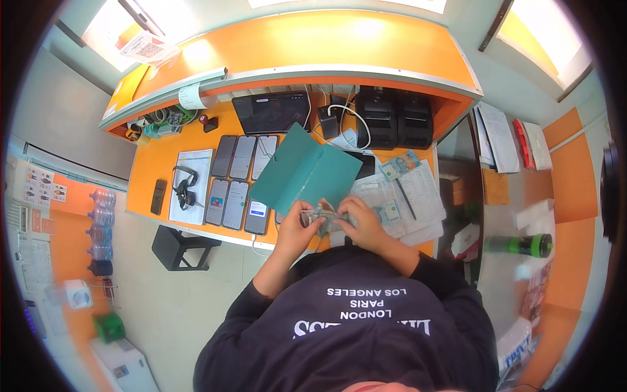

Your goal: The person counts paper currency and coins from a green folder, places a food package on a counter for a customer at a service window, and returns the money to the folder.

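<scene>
- Your left hand (302,223) and right hand (362,223) meet before your chest, fingers pinched closed on folded banknotes (324,213).
- Just beyond them, a green folder (287,173) stands open over the orange desk (145,189).
- To the right, papers (428,189) carry loose notes (401,165) and a dark pen (405,199).
- To the left, phones (235,206) lie in two rows, near a white sheet (183,212) bearing a black strap (186,183).
- Behind, a dark tablet (271,111) leans beneath the raised orange shelf (313,49).
- Left on the pale floor (189,313) stands a black stool (171,247); water jugs (100,225) line the wall.
</scene>
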### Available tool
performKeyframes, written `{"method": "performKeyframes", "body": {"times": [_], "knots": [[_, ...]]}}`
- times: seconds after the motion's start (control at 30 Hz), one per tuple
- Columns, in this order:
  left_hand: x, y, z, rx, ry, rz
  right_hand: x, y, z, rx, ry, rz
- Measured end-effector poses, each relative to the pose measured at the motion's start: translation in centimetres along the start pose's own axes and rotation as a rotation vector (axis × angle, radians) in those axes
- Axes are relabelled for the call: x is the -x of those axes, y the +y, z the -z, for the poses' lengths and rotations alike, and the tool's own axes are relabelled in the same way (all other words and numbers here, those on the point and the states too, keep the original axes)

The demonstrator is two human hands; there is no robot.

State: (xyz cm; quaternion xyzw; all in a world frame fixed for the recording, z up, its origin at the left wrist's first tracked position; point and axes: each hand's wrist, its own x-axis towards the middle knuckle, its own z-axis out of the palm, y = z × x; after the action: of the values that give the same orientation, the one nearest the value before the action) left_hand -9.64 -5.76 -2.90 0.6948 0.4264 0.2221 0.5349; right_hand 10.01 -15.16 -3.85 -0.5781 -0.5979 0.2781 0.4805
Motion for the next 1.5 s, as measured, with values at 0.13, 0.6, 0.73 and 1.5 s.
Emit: {"method": "performKeyframes", "body": {"times": [0.13, 0.6, 0.73, 1.5], "knots": [[-0.2, -0.1, 0.1, 0.173, -0.061, 0.027, 0.4, 0.1, -0.1, -0.021, -0.025, -0.096], [-1.2, -2.2, 0.3, 0.491, -0.076, 0.155, 1.2, 3.8, -1.4, -0.431, 0.061, -0.315], [-1.1, -3.2, 0.4, 0.456, -0.008, 0.169, 1.0, 3.1, -1.4, -0.435, 0.004, -0.346], [-0.2, -0.9, 0.8, -0.106, -0.154, -0.085, 0.5, 2.2, -1.0, -0.405, -0.203, -0.251]]}}
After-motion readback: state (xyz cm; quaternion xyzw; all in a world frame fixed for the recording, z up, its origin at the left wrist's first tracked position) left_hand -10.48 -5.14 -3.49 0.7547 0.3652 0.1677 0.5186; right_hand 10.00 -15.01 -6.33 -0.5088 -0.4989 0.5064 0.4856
